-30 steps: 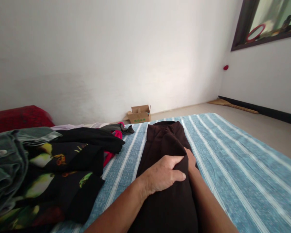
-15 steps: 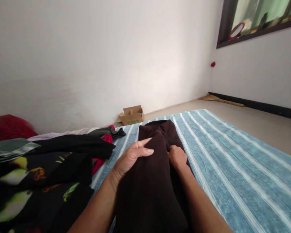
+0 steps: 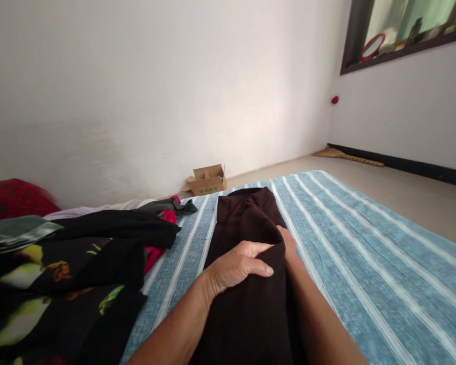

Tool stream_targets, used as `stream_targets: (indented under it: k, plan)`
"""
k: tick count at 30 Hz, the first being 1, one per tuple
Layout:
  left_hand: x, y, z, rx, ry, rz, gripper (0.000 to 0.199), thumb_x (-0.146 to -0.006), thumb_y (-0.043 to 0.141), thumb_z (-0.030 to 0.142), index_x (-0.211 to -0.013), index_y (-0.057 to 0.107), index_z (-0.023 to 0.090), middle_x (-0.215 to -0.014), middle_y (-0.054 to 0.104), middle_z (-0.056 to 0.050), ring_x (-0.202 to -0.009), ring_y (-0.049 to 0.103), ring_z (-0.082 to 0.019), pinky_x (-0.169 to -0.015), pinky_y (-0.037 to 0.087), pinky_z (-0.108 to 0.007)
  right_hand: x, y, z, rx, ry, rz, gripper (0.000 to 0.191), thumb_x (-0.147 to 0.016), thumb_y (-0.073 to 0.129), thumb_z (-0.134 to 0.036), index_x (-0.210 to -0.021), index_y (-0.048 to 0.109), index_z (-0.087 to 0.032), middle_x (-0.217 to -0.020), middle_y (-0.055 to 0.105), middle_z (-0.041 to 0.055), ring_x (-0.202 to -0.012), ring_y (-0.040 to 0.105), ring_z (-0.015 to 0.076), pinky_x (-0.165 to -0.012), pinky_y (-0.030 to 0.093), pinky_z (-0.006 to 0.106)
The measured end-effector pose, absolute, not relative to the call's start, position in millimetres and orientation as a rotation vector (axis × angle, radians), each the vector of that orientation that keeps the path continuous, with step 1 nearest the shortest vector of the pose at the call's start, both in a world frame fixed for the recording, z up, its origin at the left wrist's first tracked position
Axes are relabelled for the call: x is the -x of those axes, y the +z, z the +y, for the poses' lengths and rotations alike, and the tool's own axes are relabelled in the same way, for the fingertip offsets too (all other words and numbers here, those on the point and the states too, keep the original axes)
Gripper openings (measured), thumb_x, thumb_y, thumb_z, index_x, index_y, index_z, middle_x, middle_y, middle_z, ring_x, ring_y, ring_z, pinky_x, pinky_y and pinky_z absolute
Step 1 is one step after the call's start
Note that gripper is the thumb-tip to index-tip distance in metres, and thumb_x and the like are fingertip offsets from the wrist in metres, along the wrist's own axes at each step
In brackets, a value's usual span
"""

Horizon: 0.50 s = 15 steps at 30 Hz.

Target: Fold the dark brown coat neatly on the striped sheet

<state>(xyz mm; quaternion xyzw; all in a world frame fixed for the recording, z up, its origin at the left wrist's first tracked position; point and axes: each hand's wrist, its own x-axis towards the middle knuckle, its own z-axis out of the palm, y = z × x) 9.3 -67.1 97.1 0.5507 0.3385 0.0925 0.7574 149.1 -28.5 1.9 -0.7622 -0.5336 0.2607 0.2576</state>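
Note:
A dark brown knit garment (image 3: 247, 218) lies folded lengthwise on the blue striped bedding (image 3: 368, 263), running from near me towards the far edge. My left hand (image 3: 237, 266) rests on its near part, with the fingers curled over a raised fold. My right hand (image 3: 289, 243) sits at the far side of that fold. Its fingers are mostly hidden behind the cloth, so I cannot see how it holds the fabric.
Left of the garment lies a heap of clothes, including a black floral piece (image 3: 61, 294) and green denim (image 3: 15, 230). A red cushion (image 3: 15, 200) lies behind them. A cardboard box (image 3: 207, 180) and a broom (image 3: 345, 153) stand on the floor by the walls.
My left hand has slid down the garment towards me and now lies over the fold. My right hand has moved behind the fold, and the cloth has been gathered up.

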Motion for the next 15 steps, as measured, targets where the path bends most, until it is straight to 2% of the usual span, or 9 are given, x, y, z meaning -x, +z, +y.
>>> stream_targets:
  k: [5,10,12,15]
  plan:
    - [-16.1,87.1,-70.4,-1.206,0.229,0.758,0.029,-0.059,0.063,0.014,-0.087,0.068,0.012,-0.076,0.065,-0.002,-0.066,0.057,-0.014,-0.064,0.041,-0.024,-164.7,-2.3,-28.1,1.876,0.797,-1.470,0.027,-0.080,0.044,-0.023,-0.085,0.070,-0.015,-0.083,0.069,0.0107,-0.084,0.064,0.0256,-0.063,0.043,0.028]
    - [-18.0,77.5,-75.0,-1.217,0.260,0.782,0.027,-0.057,0.062,0.013,-0.084,0.068,0.013,-0.076,0.064,-0.001,-0.066,0.056,-0.013,-0.064,0.041,-0.024,-175.5,-8.7,-23.3,1.745,0.849,-1.403,0.024,-0.074,0.049,-0.024,-0.076,0.070,-0.014,-0.073,0.068,0.0054,-0.078,0.063,0.0210,-0.060,0.041,0.022]
    - [-17.7,72.5,-76.6,-1.228,0.261,0.801,0.027,-0.056,0.061,0.012,-0.083,0.068,0.013,-0.077,0.065,0.000,-0.067,0.056,-0.014,-0.065,0.041,-0.025,-177.9,-8.6,-22.7,1.732,0.855,-1.360,0.028,-0.075,0.049,-0.031,-0.074,0.070,-0.013,-0.067,0.066,0.0051,-0.073,0.062,0.0202,-0.056,0.041,0.022]
    - [-17.0,63.5,-78.3,-1.231,0.276,0.824,0.027,-0.055,0.060,0.012,-0.081,0.067,0.012,-0.075,0.065,0.000,-0.066,0.057,-0.015,-0.065,0.041,-0.027,-179.9,-3.9,-24.5,1.731,0.856,-1.269,0.049,-0.079,0.042,-0.049,-0.067,0.069,-0.011,-0.059,0.062,0.0065,-0.067,0.060,0.0201,-0.052,0.039,0.023]
